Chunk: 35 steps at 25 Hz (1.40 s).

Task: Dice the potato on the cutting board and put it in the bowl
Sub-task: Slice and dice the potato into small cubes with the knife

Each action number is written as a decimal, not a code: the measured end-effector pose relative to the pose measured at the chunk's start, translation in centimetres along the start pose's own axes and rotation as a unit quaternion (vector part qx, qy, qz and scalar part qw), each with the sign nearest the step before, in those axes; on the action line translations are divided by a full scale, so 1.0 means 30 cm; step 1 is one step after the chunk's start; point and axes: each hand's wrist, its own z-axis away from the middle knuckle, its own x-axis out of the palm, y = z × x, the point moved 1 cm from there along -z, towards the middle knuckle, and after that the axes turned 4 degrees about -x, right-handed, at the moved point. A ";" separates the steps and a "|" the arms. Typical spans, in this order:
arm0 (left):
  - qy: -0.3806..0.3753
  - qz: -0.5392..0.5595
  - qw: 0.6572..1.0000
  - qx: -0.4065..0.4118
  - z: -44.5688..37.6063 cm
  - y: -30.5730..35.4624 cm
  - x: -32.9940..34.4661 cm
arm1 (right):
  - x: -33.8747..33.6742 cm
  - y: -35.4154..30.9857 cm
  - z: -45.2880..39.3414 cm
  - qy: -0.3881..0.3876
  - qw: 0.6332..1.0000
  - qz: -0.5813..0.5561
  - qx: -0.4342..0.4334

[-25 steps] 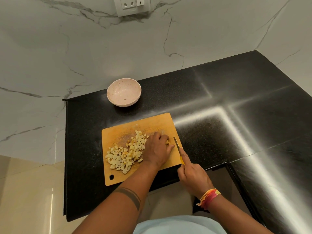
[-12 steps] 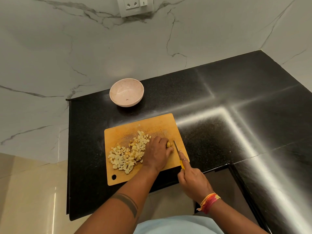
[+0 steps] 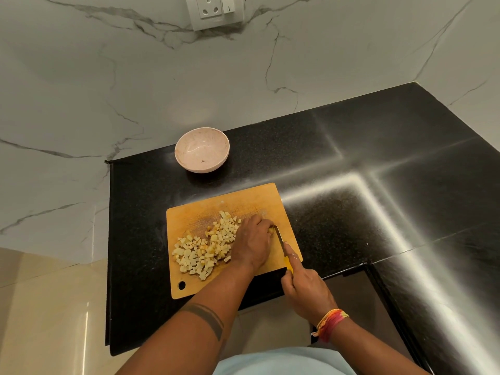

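Note:
A wooden cutting board [image 3: 243,200] lies on the black counter. A heap of pale diced potato [image 3: 205,246] covers its left half. My left hand [image 3: 253,240] sits on the board's right part, fingers curled over a small uncut potato piece [image 3: 270,230] that is mostly hidden. My right hand [image 3: 307,289] grips a yellow-handled knife [image 3: 281,240], index finger along its spine, blade tip at the potato piece by my left fingertips. A pinkish bowl [image 3: 202,149] with nothing in it stands behind the board.
The black granite counter [image 3: 351,163] runs right and forms an L around a recess [image 3: 351,293] at the front. Marble wall [image 3: 135,77] with a socket [image 3: 215,9] rises behind. The counter's left edge drops to a beige floor [image 3: 48,307].
The knife blade has shifted closer to my left fingertips, against the remaining potato piece. The camera view has drifted slightly. The potato heap and bowl stay put.

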 end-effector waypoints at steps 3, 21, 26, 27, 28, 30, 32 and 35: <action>0.009 0.002 1.000 0.010 0.002 -0.011 -0.001 | 0.010 -0.018 0.007 -0.009 1.000 0.006 -0.008; 0.058 0.031 0.997 -0.041 0.025 -0.028 0.020 | 0.061 -0.024 0.006 -0.029 0.999 0.020 -0.013; 0.051 0.023 0.998 -0.040 0.017 -0.032 0.021 | 0.058 -0.020 0.004 -0.020 0.999 0.039 -0.017; 0.047 0.020 0.998 -0.034 0.014 -0.034 0.020 | 0.061 -0.026 0.005 -0.022 0.999 0.042 -0.018; 0.043 0.017 0.998 -0.031 0.013 -0.034 0.019 | 0.061 -0.028 0.003 -0.022 0.999 0.043 -0.017; 0.040 0.006 0.999 -0.027 0.010 -0.038 0.021 | 0.057 -0.028 -0.006 -0.019 0.999 0.049 -0.014; 0.041 -0.006 0.999 -0.022 0.011 -0.042 0.027 | 0.047 -0.029 -0.017 -0.017 0.999 0.050 -0.011; 0.044 0.000 0.999 -0.026 0.010 -0.038 0.019 | 0.035 -0.041 -0.049 -0.013 0.998 0.061 -0.020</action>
